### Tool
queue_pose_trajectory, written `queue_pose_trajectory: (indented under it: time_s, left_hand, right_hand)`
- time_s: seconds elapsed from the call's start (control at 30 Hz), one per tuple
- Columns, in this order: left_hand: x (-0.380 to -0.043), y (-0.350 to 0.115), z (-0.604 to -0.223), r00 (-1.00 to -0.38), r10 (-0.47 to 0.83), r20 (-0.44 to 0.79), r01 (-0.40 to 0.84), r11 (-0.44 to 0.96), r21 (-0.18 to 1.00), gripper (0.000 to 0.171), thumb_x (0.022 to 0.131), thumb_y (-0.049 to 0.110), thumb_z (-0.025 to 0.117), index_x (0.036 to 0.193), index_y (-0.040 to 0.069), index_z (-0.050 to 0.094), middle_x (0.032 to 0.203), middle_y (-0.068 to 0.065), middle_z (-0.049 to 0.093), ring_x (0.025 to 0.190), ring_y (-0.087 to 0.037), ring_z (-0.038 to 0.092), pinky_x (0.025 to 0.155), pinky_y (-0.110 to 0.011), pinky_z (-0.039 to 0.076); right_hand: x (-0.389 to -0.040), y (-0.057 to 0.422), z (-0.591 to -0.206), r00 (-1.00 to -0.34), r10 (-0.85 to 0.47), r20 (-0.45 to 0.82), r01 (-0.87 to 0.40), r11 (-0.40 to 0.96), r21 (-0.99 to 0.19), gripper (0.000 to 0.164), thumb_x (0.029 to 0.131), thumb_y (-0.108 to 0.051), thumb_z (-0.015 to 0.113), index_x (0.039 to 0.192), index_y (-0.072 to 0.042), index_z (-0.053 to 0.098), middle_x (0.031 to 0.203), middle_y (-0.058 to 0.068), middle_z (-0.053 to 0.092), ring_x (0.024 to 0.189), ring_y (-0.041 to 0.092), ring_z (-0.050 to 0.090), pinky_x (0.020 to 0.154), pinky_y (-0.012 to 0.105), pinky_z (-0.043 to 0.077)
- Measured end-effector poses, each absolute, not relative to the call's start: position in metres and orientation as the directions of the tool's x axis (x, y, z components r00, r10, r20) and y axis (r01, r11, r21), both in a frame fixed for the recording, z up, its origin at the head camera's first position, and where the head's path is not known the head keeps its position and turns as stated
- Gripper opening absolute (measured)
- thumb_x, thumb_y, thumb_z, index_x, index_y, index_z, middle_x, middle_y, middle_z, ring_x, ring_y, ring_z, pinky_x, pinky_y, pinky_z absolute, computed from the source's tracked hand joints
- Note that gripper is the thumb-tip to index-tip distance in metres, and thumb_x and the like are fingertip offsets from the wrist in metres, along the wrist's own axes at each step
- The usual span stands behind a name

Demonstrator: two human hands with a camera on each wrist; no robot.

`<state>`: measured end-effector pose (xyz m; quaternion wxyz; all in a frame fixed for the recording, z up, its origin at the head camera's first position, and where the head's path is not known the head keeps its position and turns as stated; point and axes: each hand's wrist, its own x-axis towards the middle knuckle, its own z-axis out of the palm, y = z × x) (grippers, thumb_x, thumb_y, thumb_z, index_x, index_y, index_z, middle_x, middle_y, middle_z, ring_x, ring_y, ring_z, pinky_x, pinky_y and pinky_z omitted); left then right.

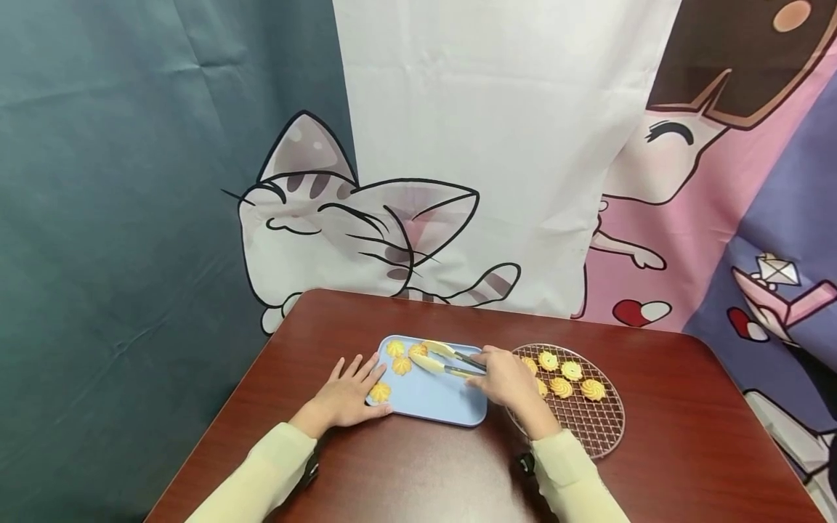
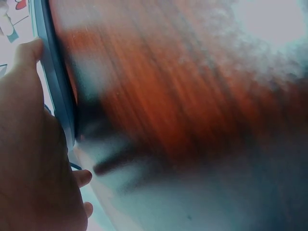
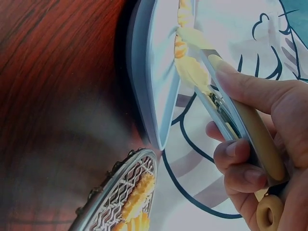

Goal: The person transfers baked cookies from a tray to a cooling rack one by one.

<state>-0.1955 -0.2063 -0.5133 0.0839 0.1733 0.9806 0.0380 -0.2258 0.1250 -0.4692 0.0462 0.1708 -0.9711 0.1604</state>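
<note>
My right hand point(image 1: 508, 378) grips a pair of kitchen tongs point(image 3: 250, 130) with pale yellow tips and a beige handle. The tips point(image 1: 426, 362) are parted, one either side of a piped swirl cookie point(image 1: 417, 351) near the back of a light blue tray point(image 1: 431, 399). Other golden cookies lie toward the tray's left side, one point(image 1: 379, 392) close to my left fingers. My left hand point(image 1: 345, 396) rests at the tray's left edge, fingers spread and the thumb along the front rim. In the left wrist view, the tray's dark side point(image 2: 60, 72) runs beside that hand.
Right of the tray, partly behind my right forearm, stands a round wire rack point(image 1: 588, 425) bearing several swirl cookies point(image 1: 593, 390). Both sit on a glossy reddish-brown table point(image 1: 340, 479). A printed cartoon curtain point(image 1: 458, 131) hangs behind the table's far edge.
</note>
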Motion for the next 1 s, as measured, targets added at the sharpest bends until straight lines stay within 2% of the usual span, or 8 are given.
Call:
queue_pose_trajectory:
  time_s: [0.23, 0.6, 1.0]
  left_hand:
    - [-0.197, -0.206, -0.511, -0.926, 0.345, -0.154, 0.331, 0.938, 0.105, 0.095, 0.090, 0.081, 0.042, 0.162, 0.022, 0.027, 0.170, 0.000, 0.016, 0.154, -0.038, 0.018, 0.121, -0.062, 0.009]
    - [-0.197, -0.206, -0.511, -0.921, 0.354, -0.161, 0.340, 0.934, 0.108, 0.096, 0.090, 0.081, 0.043, 0.162, 0.021, 0.027, 0.170, -0.002, 0.016, 0.154, -0.039, 0.018, 0.121, -0.063, 0.008]
    - [-0.197, -0.206, -0.513, -0.923, 0.356, -0.148, 0.339, 0.932, 0.129, 0.094, 0.091, 0.079, 0.045, 0.162, 0.020, 0.028, 0.170, -0.003, 0.017, 0.153, -0.040, 0.018, 0.120, -0.063, 0.008]
  right_hand:
    - [-0.223, 0.128, -0.465, -0.933, -0.321, 0.160, -0.356, 0.879, -0.316, 0.051, 0.077, -0.038, 0.088, 0.122, -0.018, 0.076, 0.097, -0.007, 0.064, 0.075, 0.017, 0.060, 0.066, 0.039, 0.051]
    - [-0.212, 0.135, -0.461, -0.929, -0.320, 0.186, -0.367, 0.864, -0.346, 0.052, 0.076, -0.036, 0.089, 0.123, -0.016, 0.076, 0.092, -0.008, 0.063, 0.068, 0.013, 0.052, 0.061, 0.035, 0.047]
    - [-0.199, 0.146, -0.458, -0.917, -0.305, 0.255, -0.385, 0.842, -0.378, 0.052, 0.076, -0.035, 0.089, 0.122, -0.014, 0.076, 0.096, -0.007, 0.068, 0.073, 0.015, 0.060, 0.061, 0.031, 0.048]
